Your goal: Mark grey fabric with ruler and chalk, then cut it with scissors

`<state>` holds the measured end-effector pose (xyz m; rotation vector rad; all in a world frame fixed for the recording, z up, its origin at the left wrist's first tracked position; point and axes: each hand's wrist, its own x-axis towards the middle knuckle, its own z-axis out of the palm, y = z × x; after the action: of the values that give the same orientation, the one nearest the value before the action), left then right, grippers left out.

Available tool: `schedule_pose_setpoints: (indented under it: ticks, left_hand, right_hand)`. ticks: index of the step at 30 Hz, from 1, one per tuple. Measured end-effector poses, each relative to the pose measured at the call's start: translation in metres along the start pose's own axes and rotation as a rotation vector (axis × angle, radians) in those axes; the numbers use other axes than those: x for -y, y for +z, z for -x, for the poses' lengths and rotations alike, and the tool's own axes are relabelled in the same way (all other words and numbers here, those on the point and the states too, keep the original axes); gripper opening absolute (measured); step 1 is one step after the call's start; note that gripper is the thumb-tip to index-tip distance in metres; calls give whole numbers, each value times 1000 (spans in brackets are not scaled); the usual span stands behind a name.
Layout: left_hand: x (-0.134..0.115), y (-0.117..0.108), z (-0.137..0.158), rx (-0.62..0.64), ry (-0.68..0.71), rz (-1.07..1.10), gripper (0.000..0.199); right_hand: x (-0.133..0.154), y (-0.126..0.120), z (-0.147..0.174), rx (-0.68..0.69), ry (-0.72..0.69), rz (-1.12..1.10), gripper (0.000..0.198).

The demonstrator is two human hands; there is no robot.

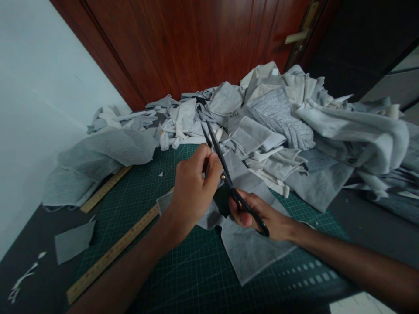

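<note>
In the middle of the head view, my right hand (257, 213) is closed round the handles of black scissors (231, 185). Their blades stand slightly apart and point away from me, up to the left. My left hand (198, 179) is closed in a pinch beside the blades, at the edge of a grey fabric piece (258, 244). What lies right between its fingertips is partly hidden. The grey fabric spreads under both hands over a green cutting mat (183, 261), with a dark gap showing between the hands.
A large heap of grey and white fabric scraps (278, 113) lies against the brown door (183, 48). Two wooden rulers (114, 248) rest on the left, one partly under grey cloth (108, 152). A small grey scrap (74, 242) and white thread bits (26, 277) lie nearby.
</note>
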<state>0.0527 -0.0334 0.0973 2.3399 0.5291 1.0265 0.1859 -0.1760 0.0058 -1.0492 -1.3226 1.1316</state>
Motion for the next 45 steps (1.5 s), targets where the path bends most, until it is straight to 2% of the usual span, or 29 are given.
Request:
schedule_pose_setpoints:
  ticks: [6, 12, 16, 20, 27, 35, 45]
  left_hand:
    - [1, -1, 0, -16, 15, 3, 31]
    - [3, -3, -1, -18, 39, 15, 31]
    - [3, -2, -2, -25, 47, 4, 31]
    - [3, -1, -2, -14, 54, 15, 31]
    - [4, -1, -3, -5, 34, 31, 32]
    - [3, -4, -2, -4, 11, 18, 31]
    - [3, -3, -4, -12, 24, 13, 32]
  right_hand:
    - [-1, -2, 0, -2, 5, 13, 58]
    - [-1, 0, -1, -30, 24, -46, 66]
    - [-2, -1, 0, 16, 29, -126, 68]
    - [-1, -2, 1, 50, -7, -80, 69]
    - [7, -3, 0, 28, -17, 55, 69]
    - [3, -2, -1, 21, 44, -23, 70]
    - [0, -2, -1, 30, 40, -72, 68]
